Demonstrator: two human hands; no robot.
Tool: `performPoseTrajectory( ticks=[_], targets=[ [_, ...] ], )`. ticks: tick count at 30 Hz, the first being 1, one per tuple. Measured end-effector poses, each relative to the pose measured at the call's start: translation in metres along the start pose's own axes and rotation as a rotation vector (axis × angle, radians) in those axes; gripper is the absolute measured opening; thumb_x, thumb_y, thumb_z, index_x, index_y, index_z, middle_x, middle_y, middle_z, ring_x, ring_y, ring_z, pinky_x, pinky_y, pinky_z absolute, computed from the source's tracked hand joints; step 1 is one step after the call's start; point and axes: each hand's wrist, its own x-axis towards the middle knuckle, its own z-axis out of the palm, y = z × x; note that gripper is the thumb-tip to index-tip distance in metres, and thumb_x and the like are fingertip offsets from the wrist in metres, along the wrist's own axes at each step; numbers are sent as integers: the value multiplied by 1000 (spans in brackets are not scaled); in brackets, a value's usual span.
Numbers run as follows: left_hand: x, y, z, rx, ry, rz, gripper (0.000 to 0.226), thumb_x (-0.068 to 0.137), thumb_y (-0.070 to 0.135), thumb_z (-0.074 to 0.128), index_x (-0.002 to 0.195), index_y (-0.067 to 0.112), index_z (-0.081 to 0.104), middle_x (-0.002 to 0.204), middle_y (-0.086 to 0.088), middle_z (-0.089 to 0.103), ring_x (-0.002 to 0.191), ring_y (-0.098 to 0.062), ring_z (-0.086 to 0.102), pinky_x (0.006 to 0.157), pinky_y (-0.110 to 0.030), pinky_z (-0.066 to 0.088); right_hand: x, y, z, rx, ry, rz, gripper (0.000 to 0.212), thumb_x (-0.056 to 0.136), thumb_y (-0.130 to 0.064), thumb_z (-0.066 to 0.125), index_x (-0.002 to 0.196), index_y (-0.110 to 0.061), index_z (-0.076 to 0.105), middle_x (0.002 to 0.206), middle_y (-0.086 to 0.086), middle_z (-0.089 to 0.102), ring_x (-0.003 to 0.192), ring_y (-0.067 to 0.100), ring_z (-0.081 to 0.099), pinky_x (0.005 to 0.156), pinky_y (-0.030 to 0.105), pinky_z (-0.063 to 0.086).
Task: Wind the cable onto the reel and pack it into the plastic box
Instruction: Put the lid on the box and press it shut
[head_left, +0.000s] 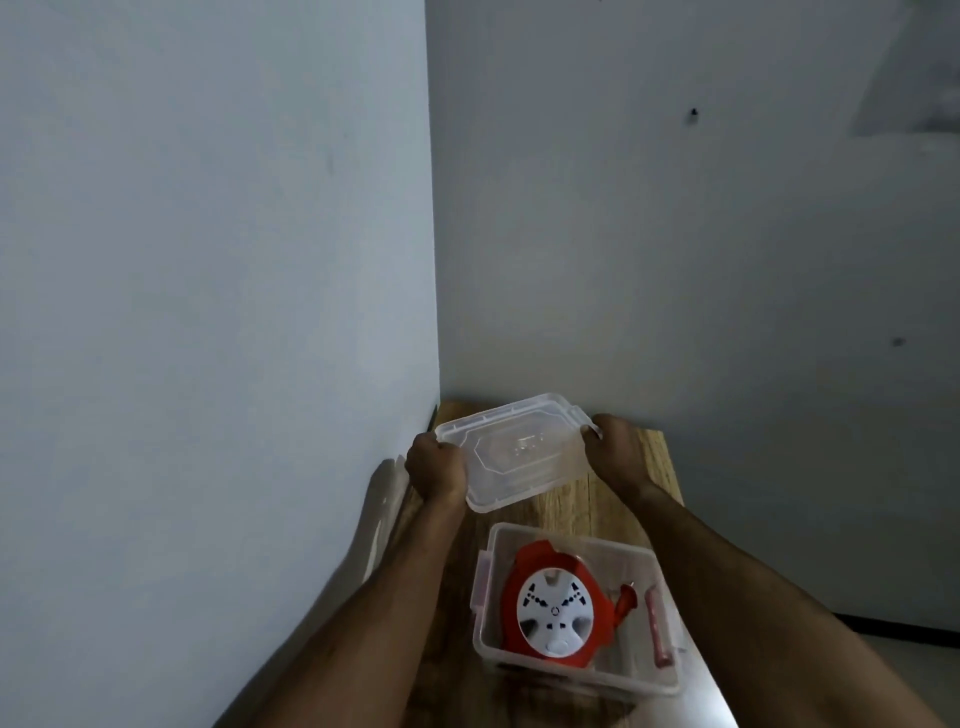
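Both hands pinch the clear lid (514, 452) by its short ends: left hand (435, 470) curled over 1 edge, right hand (618, 452) on the other. It looks light, thin, somewhat flexy and slick, so a 2-ended grip suits it. Below the grip, nearer the person, the reel (553, 605) lies inside the plastic box (665, 680) on the desk (571, 499).

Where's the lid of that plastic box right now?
In the head view the clear lid is held by both hands, left hand and right hand, over the wooden table, beyond the open plastic box holding the red reel.
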Motion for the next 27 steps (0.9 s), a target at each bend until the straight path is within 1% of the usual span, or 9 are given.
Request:
performPoseTrajectory(
  ticks=[3, 6, 8, 10, 15, 18, 21, 25, 27],
  targets=[
    [-17, -1, -10, -60, 0, 42, 30, 105, 6, 48, 127, 1, 68, 130, -16, 69, 120, -34, 66, 103, -42, 53, -22, -1, -18, 43, 29, 0, 14, 96, -7, 54, 86, -5, 63, 82, 6, 64, 71, 19, 61, 51, 10, 36],
    [-29, -7, -16, -82, -13, 98, 26, 103, 3, 53, 120, 3, 73, 126, -15, 72, 116, -34, 68, 99, -43, 55, -42, 3, -36, 75, 63, 13, 23, 89, 8, 49, 67, 1, 55, 65, 9, 57, 61, 28, 53, 46, 14, 37],
    [-34, -12, -18, -87, -36, 133, 24, 101, 3, 58, 119, 4, 74, 124, -14, 73, 114, -34, 69, 96, -44, 57, -47, 17, -43, 92, 65, 21, 22, 85, 13, 46, 83, 10, 68, 85, 15, 69, 80, 34, 63, 65, 33, 51],
    [-38, -17, -19, -99, -58, 165, 24, 99, 3, 63, 119, 6, 75, 123, -13, 74, 113, -34, 70, 94, -44, 58, -53, 27, -51, 106, 44, 37, 36, 87, 17, 45, 110, 8, 71, 109, 11, 67, 101, 27, 62, 83, 35, 52],
    [-48, -25, -28, -130, -104, 207, 24, 95, 7, 70, 118, 9, 76, 118, -11, 76, 107, -32, 73, 90, -42, 60, -78, 42, -83, 274, -50, -3, 49, 80, 27, 54, 120, 1, 69, 115, 14, 67, 98, 28, 66, 74, 29, 59],
    [-51, -27, -29, -142, -118, 219, 23, 92, 7, 73, 115, 7, 77, 116, -12, 77, 106, -33, 73, 92, -45, 61, -88, 50, -90, 330, -29, -42, 46, 79, 22, 67, 115, -4, 72, 112, 13, 70, 97, 24, 68, 76, 24, 59],
    [-56, -27, -29, -108, -121, 272, 26, 95, -1, 66, 120, 2, 74, 120, -14, 74, 111, -31, 70, 82, -20, 57, -94, 50, -95, 401, 15, -77, 35, 82, 11, 74, 109, -10, 73, 106, 11, 71, 95, 23, 69, 77, 21, 58],
    [-63, -26, -27, -58, -152, 289, 24, 97, 7, 67, 119, 3, 74, 116, -14, 76, 107, -25, 70, 81, -22, 55, -95, 47, -100, 465, 48, -66, 23, 93, -13, 70, 116, -10, 73, 108, 11, 71, 96, 25, 70, 81, 36, 60],
    [-66, -27, -26, -10, -176, 331, 21, 97, 13, 69, 113, 1, 76, 108, -13, 77, 93, -17, 67, 68, -14, 47, -96, 43, -101, 486, 37, -33, 22, 98, -18, 63, 117, -11, 72, 104, 9, 74, 92, 24, 73, 77, 39, 62]
  ],
)
